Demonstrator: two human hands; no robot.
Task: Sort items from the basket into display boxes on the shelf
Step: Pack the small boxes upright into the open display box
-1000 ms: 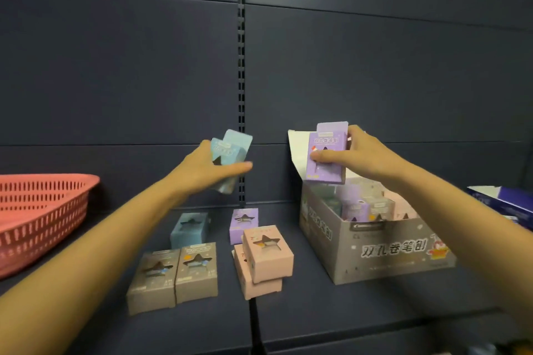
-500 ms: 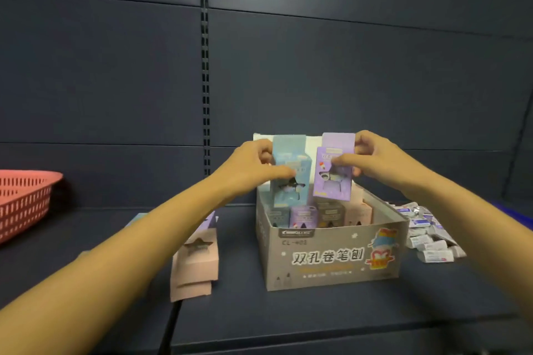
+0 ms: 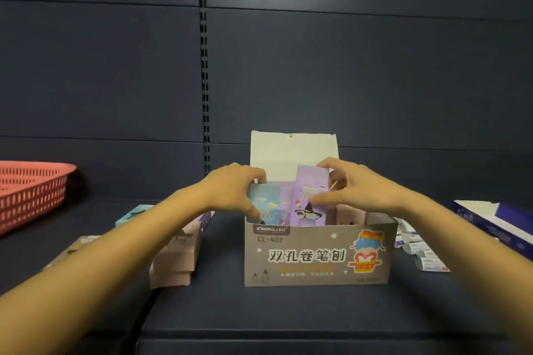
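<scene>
- Slotting two packs in at once here. The left hand (image 3: 230, 193) grips the blue sharpener pack (image 3: 265, 206), fingers curled over its top edge and thumb down the front face. The right hand (image 3: 356, 194) pinches the purple sharpener pack (image 3: 310, 196), thumb on the front and fingertips at the top back corner.
- The bit that matters: both packs stand upright, long axis vertical, right under their own hands. Their lower ends are already down behind the front wall of the display box (image 3: 317, 256).
- Purple sits higher than blue, so I'd guess it has further to go. Blue is at the left front corner and purple is just beside it toward the middle. Can't tell if the two touch.
- My read is the next move is a straight push down, each hand doing its own pack, no crossing over.
- More packs sit in the box to the right of purple, so it looks like a snug slot, and a tilted pack could catch.
- The box's white flap (image 3: 291, 150) stands up at the back, behind the hands and out of the way.
- Surface is a dark shelf (image 3: 259, 311) with a dark panelled back wall and a slotted upright (image 3: 205, 66).
- Left of the box, partly behind the left forearm, are the pink packs (image 3: 176, 259) in a stack, a teal pack (image 3: 134, 212) and a brownish pack (image 3: 78, 245). So there's more to sort, I reckon.
- The red basket (image 3: 34, 190) is well off to the left.
- Right side has small loose white items (image 3: 418, 253) and a blue-and-white carton (image 3: 496, 222) near the edge of view.
</scene>
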